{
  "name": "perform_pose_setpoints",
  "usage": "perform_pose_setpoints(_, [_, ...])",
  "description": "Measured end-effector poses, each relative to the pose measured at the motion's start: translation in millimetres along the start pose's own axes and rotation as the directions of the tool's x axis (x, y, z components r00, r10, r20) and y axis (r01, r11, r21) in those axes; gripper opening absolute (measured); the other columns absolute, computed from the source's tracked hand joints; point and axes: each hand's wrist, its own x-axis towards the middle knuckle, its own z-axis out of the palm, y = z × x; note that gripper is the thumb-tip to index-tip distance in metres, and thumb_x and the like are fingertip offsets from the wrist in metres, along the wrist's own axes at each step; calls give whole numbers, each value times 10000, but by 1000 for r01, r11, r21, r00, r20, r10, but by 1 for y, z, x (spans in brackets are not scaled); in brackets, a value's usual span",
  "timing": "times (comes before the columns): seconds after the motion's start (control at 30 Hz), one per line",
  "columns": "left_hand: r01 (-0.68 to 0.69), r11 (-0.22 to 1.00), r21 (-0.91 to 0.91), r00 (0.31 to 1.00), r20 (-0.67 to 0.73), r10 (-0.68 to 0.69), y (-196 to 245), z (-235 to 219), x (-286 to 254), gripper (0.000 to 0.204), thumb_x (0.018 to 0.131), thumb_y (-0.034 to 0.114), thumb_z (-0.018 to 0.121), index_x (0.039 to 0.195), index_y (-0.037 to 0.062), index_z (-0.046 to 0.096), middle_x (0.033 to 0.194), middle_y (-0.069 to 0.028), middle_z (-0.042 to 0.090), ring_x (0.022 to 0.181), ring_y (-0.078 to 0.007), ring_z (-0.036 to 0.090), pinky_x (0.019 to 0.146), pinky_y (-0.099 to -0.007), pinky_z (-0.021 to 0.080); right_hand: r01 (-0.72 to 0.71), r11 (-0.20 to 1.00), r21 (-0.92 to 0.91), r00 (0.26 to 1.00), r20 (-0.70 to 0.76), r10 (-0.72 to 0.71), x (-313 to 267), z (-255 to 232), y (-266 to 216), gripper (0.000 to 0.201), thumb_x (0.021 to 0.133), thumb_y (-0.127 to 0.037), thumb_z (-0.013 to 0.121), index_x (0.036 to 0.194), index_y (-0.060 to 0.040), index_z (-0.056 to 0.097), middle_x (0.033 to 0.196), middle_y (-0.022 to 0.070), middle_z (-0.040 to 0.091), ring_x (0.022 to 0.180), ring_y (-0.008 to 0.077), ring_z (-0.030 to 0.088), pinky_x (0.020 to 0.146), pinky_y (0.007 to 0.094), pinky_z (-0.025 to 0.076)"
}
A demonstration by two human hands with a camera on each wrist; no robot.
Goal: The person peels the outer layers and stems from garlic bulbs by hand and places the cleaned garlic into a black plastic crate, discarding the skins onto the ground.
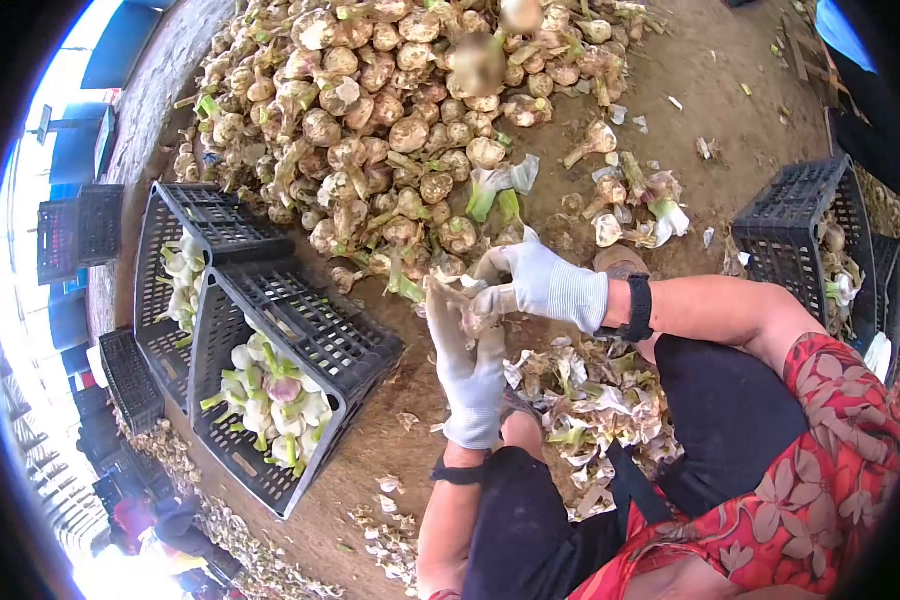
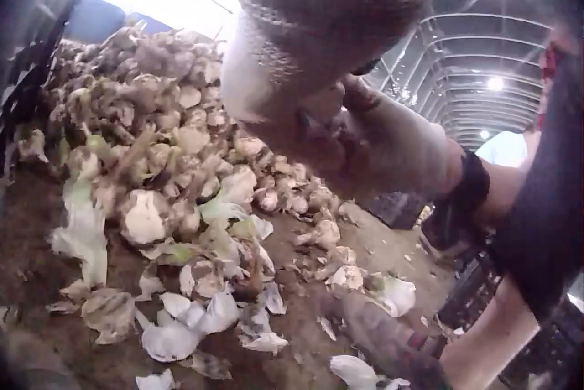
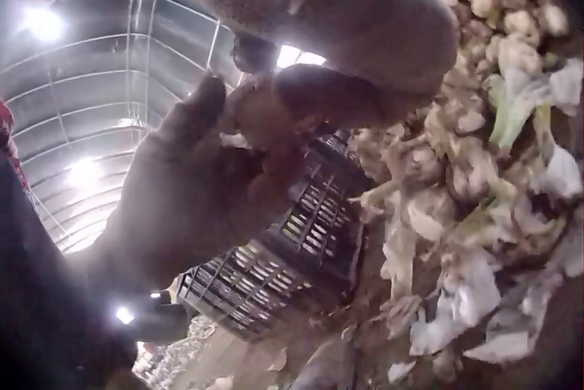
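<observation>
Both hands wear pale work gloves and meet in front of the garlic pile. The left hand (image 1: 467, 375) holds a garlic bulb (image 1: 476, 318) between its thumb and raised fingers. From the other side, the right hand (image 1: 548, 284) pinches at the same bulb with bent fingers. In the right wrist view the bulb (image 3: 255, 114) shows dimly between the left hand (image 3: 187, 171) and the right hand (image 3: 356, 25). The gloves hide most of it. Loose trimmed leaves and skins (image 1: 590, 415) lie below the hands, between the person's legs.
A large heap of untrimmed garlic (image 1: 370, 120) rises ahead. On the left, a black crate (image 1: 315, 320) holds cleaned white bulbs, with another crate (image 1: 225, 225) beside it. A further black crate (image 1: 795, 220) stands at the right. Several loose bulbs (image 1: 598, 140) lie right of the heap.
</observation>
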Motion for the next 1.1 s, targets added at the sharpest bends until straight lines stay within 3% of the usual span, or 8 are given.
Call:
perform_pose_setpoints(0.13, [155, 988, 14, 988, 12, -155, 27, -6, 1, 888, 794, 19, 666, 1509, 21, 138, 1514, -210, 257, 1284, -256, 423, 1065, -365, 345, 17, 986, -164, 999, 37, -11, -1, 1, -29, 582, 745, -455, 772, 1022, 39, 635, 793, 133, 656, 718, 158, 621, 606, 303, 490])
perform_pose_setpoints(0.17, [161, 985, 60, 986, 21, -163, 29, -9, 1, 898, 788, 8, 666, 1510, 23, 132, 1513, -206, 260, 1274, -257, 433, 1054, -358, 356, 140, 924, -355, 989, -2, -151, 4, 4, -22, 604, 737, -501, 759, 977, 40, 642, 776, 146, 652, 711, 186, 620, 635, 326, 490])
perform_pose_setpoints(0.3, [172, 979, 105, 983, 41, -178, 25, -16, -4, 844, 789, -23, 660, 1493, -4, 194, 1430, -180, 414, 1185, -220, 510, 992, -320, 415, 129, 963, -236, 990, 90, -111, 12, 6, -13, 559, 762, -498, 746, 924, 29, 657, 746, 117, 653, 693, 176, 607, 632, 334, 475])
perform_pose_setpoints(0.53, [197, 980, -35, 978, 81, -193, 5, -20, -14, 566, 891, 101, 665, 1379, -63, 429, 1242, -136, 592, 1061, -149, 579, 896, -269, 476, -251, 951, 182, 948, 245, 203, -2, -10, -20, 343, 850, -311, 721, 965, 10, 681, 710, 38, 659, 560, 94, 588, 511, 247, 489])
perform_pose_setpoints(0.7, [252, 936, -244, 967, 33, -252, 1, -14, -19, 536, 919, 107, 638, 1377, -68, 423, 1215, -127, 597, 1033, -147, 595, 883, -277, 496, -166, 975, 148, 968, 211, 133, -5, -9, -23, 271, 860, -207, 685, 997, 26, 674, 712, 45, 664, 585, 94, 611, 540, 236, 495])
perform_pose_setpoints(0.83, [389, 763, -516, 916, 128, -380, 5, -23, -18, 493, 959, 187, 585, 1359, -63, 441, 1189, -121, 606, 1017, -161, 611, 896, -287, 496, -99, 994, 51, 980, 176, 88, -6, -4, -25, 190, 863, -130, 643, 964, 30, 658, 721, 36, 654, 591, 87, 598, 532, 239, 484])
perform_pose_setpoints(0.93, [422, 452, -786, 893, 277, -354, 2, -26, -12, 491, 969, 257, 568, 1340, -48, 463, 1194, -98, 597, 1040, -162, 598, 897, -301, 493, -96, 992, 87, 990, 107, 86, -5, 3, -20, 151, 871, -103, 611, 956, 18, 640, 724, 19, 642, 598, 82, 593, 527, 241, 482])
perform_pose_setpoints(1.1, [239, 929, -283, 971, 61, -231, 6, -24, -3, 427, 933, 220, 619, 1281, -14, 539, 1229, -109, 557, 1117, -189, 551, 967, -314, 440, -114, 975, 193, 977, 198, 75, 2, -6, -21, 237, 865, -140, 615, 1056, -3, 640, 841, 63, 666, 666, 111, 622, 547, 253, 492])
